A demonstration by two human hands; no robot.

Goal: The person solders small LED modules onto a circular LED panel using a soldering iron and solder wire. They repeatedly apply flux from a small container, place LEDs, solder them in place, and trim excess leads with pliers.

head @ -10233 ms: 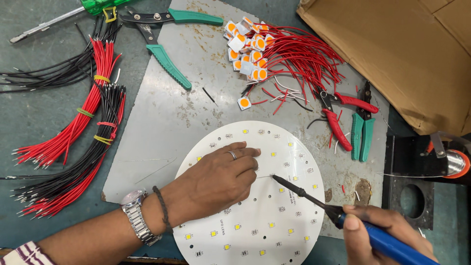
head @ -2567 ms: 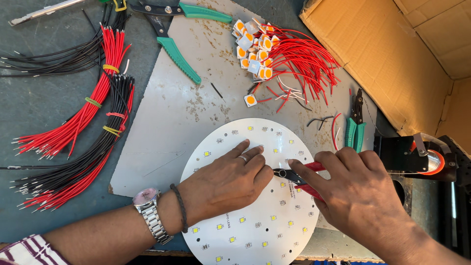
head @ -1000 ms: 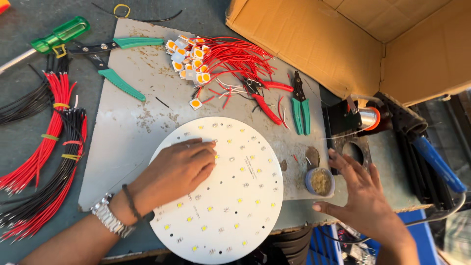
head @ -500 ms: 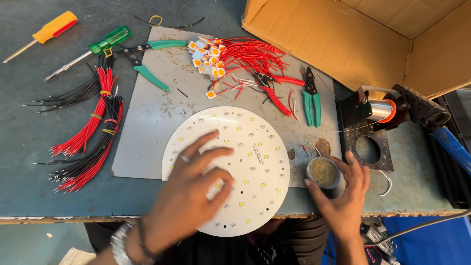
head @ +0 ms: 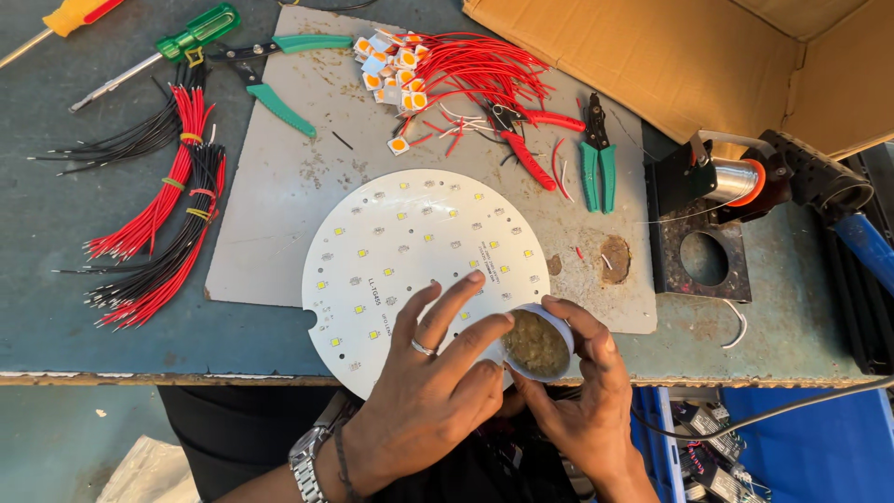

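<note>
Both hands on a small round tin (head: 537, 343) at the surface's near edge.
Right hand (head: 582, 401) cups it; left hand (head: 433, 396) fingers (head: 466, 346) touch its rim beside the white LED disc (head: 410, 247). Looks light, rigid; grip its wall.

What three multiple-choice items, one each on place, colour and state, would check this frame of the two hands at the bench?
1. Where is the small round tin?
A. Between both hands at the bench's near edge
B. Beside the solder spool
C. Inside the cardboard box

2. What colour are the handles of the cutters right of the loose red wires?
A. Yellow
B. Green
C. Black

3. How is the tin?
A. Lidded
B. Open, yellowish paste showing
C. Tipped over

Answers: 1 A, the left hand and right hand flank it over the round white LED board. 2 B, both handles are green. 3 B, its contents show from above.
</note>
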